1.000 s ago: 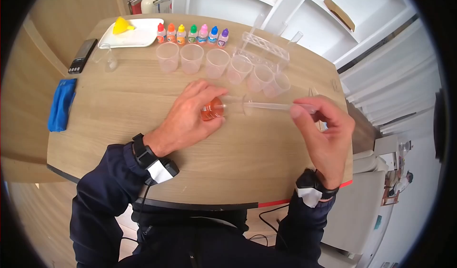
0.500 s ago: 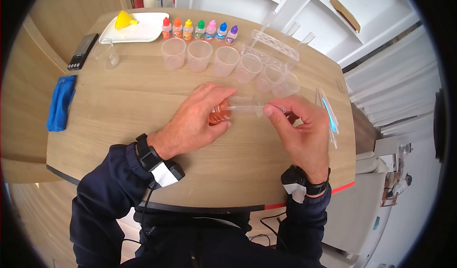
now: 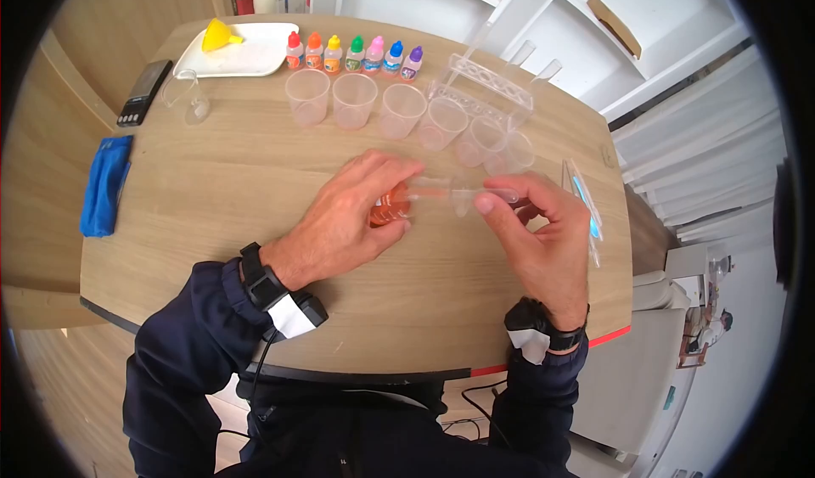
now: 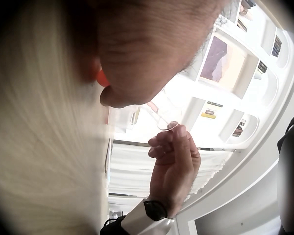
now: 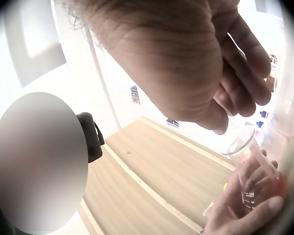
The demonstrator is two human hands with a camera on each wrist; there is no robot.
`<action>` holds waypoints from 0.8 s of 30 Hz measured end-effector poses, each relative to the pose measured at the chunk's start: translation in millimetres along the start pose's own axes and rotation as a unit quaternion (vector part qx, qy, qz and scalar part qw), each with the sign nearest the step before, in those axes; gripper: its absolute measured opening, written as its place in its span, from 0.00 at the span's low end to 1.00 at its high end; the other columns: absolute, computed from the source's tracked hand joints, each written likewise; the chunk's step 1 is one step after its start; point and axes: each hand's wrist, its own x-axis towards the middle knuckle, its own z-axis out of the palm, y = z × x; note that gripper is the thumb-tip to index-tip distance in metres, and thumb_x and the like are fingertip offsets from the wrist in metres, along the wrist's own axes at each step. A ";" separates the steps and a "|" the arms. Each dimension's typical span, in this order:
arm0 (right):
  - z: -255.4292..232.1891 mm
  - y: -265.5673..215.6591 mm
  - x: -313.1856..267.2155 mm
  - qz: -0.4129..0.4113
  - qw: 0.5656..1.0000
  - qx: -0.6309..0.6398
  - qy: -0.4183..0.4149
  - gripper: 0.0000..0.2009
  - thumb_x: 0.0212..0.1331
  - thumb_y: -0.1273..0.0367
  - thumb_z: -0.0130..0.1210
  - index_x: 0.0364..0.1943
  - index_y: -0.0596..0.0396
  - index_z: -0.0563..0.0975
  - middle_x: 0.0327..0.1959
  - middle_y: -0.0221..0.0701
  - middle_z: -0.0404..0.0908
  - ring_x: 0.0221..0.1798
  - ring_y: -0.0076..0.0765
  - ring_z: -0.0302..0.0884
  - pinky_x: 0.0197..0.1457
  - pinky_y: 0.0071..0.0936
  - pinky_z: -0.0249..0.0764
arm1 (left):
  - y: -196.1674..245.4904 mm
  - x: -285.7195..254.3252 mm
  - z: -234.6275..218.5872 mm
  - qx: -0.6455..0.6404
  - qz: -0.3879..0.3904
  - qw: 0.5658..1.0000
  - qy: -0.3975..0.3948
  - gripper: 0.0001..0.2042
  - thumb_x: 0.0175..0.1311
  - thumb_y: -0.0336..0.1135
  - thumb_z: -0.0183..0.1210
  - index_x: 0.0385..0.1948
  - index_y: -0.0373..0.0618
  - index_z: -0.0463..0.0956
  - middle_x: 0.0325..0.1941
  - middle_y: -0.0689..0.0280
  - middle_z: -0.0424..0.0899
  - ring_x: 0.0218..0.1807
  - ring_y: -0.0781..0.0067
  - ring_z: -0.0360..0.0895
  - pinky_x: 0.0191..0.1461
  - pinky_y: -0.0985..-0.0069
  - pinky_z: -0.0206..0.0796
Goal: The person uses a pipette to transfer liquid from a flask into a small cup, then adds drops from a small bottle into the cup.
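My left hand (image 3: 344, 215) grips a clear conical flask (image 3: 390, 208) holding orange-red liquid, its neck tilted toward the right. Between thumb and fingers, my right hand (image 3: 543, 232) pinches the bulb of a clear plastic dropper pipette (image 3: 511, 195). The pipette's stem runs through the flask's mouth, and a reddish tint shows along it. In the right wrist view, white graduation marks stand on the flask wall (image 5: 250, 196), partly covered by my left fingers. From the left wrist, the round glass rim (image 4: 167, 121) appears right by my right fingertips.
Several translucent cups (image 3: 403, 111) stand in a row beyond my hands, with colored dropper bottles (image 3: 355, 55) behind. A clear test-tube rack (image 3: 488, 87) is at back right. A white tray (image 3: 263, 49) with a yellow funnel (image 3: 219, 36), black scale (image 3: 144, 94), small beaker (image 3: 193, 100) and blue cloth (image 3: 107, 185) lie left.
My right hand has moved left, sliding the pipette deeper into the flask. The stem looked pale before and now shows reddish. My left hand keeps its grip on the flask.
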 end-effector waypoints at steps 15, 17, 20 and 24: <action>-102.2 15.4 -32.1 0.051 0.983 0.060 0.163 0.10 0.72 0.67 0.71 0.46 0.62 0.89 0.31 0.29 0.88 0.34 0.21 0.83 0.38 0.21 0.74 | 0.7 -1.1 0.5 -0.048 -0.009 0.999 0.020 0.34 0.60 0.19 0.71 0.72 0.43 0.75 0.59 0.57 0.80 0.57 0.55 0.81 0.63 0.63 0.77; -106.7 25.2 -26.6 0.055 0.975 0.045 0.208 0.09 0.72 0.67 0.70 0.46 0.61 0.89 0.31 0.28 0.88 0.34 0.20 0.83 0.38 0.21 0.73 | -0.4 -1.1 1.5 -0.046 -0.008 0.999 0.024 0.34 0.60 0.19 0.71 0.72 0.43 0.75 0.58 0.57 0.80 0.57 0.55 0.81 0.63 0.63 0.77; -103.6 40.8 -14.9 0.070 0.970 0.025 0.233 0.09 0.74 0.67 0.70 0.45 0.60 0.90 0.31 0.27 0.88 0.34 0.18 0.83 0.37 0.19 0.73 | -0.2 -0.6 1.0 -0.036 -0.005 0.999 0.022 0.34 0.60 0.20 0.72 0.71 0.42 0.75 0.57 0.57 0.80 0.57 0.54 0.81 0.63 0.63 0.77; -92.5 54.9 -3.5 0.087 0.974 0.000 0.211 0.09 0.74 0.68 0.70 0.44 0.63 0.89 0.31 0.24 0.88 0.34 0.16 0.81 0.38 0.18 0.74 | 0.9 -0.5 0.0 -0.029 -0.008 0.999 0.019 0.33 0.60 0.21 0.72 0.71 0.42 0.75 0.57 0.56 0.81 0.58 0.53 0.81 0.64 0.61 0.76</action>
